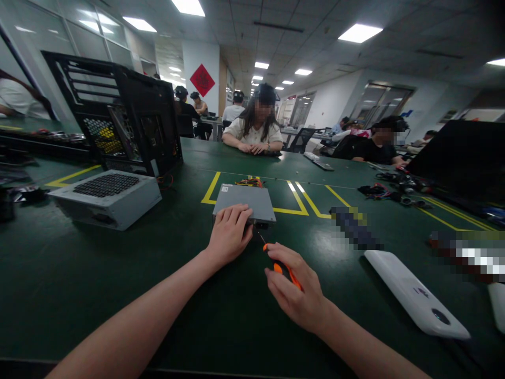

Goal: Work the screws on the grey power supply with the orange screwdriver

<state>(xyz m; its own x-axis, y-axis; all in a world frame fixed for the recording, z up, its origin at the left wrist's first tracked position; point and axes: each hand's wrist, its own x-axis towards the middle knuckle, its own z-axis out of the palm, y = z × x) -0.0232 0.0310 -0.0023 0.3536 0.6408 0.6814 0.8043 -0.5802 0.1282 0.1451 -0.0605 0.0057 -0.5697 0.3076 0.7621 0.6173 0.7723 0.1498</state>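
A grey computer power supply (252, 197) lies on the green table in front of me, its bundled cables (249, 182) at the far side. My left hand (231, 231) grips its near left part, fingers on top and thumb down against the near face. In my right hand (298, 281) is a screwdriver (282, 267) with an orange and black handle. Its thin shaft points up and left to the near face of the power supply, close to the socket. Whether the tip touches a screw is too small to tell.
To the left stand a second power supply (114, 197) and a black computer case (130, 116). A white handheld device (414, 292) lies at the right, near a blurred dark object (355, 227). Loose cables (379, 192) lie farther back. Across the table sits a person (254, 126).
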